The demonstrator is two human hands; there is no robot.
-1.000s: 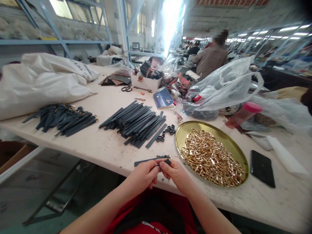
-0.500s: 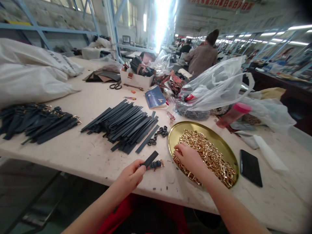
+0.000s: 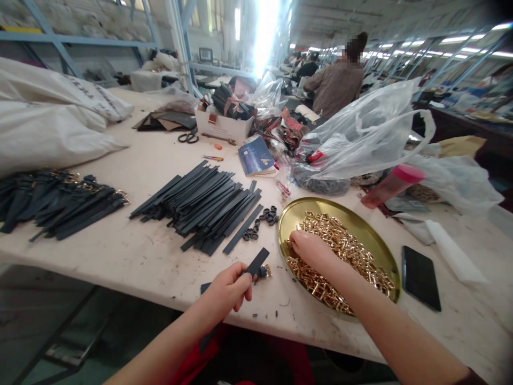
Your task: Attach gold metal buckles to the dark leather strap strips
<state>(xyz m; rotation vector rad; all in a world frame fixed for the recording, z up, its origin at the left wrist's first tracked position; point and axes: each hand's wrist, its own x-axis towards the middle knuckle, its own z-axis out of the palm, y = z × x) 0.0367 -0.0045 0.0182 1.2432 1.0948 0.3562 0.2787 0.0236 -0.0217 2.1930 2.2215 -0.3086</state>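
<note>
My left hand (image 3: 231, 287) pinches a dark leather strap (image 3: 257, 261), whose flat end points up and right past the fingers. Just behind it, a finished-looking strap with a gold buckle (image 3: 267, 271) lies on the table, partly covered by the hand. My right hand (image 3: 309, 247) is inside a round gold tray (image 3: 289, 214), its fingers curled down at the left edge of a heap of small gold buckles (image 3: 340, 240). The fingertips are hidden, so what they hold cannot be made out. Small black loops (image 3: 251, 233) lie between the strap pile and the tray.
Dark straps (image 3: 200, 206) are piled mid-table; buckled straps (image 3: 80, 200) lie at left beside white sacks (image 3: 52, 117). A phone (image 3: 420, 278) lies right of the tray. Behind are a blue booklet (image 3: 256, 156), scissors (image 3: 188, 138), a pink-lidded tube (image 3: 393, 184) and plastic bags (image 3: 360, 133). A person sits beyond.
My right hand's fingers have curled down and closed at the buckles. My left hand has shifted slightly right with the strap, now covering more of the buckled one. The view has shifted a little.
</note>
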